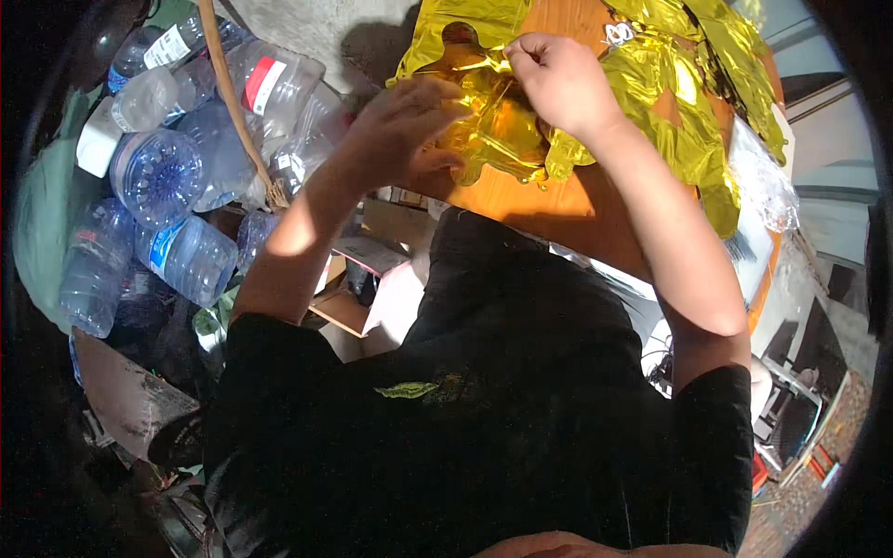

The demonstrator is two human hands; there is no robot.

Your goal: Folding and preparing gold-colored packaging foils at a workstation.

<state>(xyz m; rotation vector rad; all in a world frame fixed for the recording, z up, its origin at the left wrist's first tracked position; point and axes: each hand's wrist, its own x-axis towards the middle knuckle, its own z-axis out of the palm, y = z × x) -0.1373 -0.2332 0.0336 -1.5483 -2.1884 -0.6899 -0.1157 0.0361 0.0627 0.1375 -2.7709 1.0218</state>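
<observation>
— Sunlight crosses your orange-brown wooden table (526,212), and clear plastic bottles (160,177) crowd its left side.
— And what is between the hands?
— You have a shiny, crinkled gold foil piece (498,121) with rounded lobes along its lower edge, at the near left part of the table.
— How are the hands posed?
— Both your forearms reach up and inward. Your left hand (400,121) is open at the foil's left side, fingers extended, thumb apart. Your right hand (563,84) curls its fingers, thumb and forefinger together at the upper right; you can't tell whether they catch foil.
— Counts?
— You have two hands, one foil piece between them, one white cord bundle (618,34), at least six bottles; overlapping gold foil sheets (684,79) at right defy counting.
</observation>
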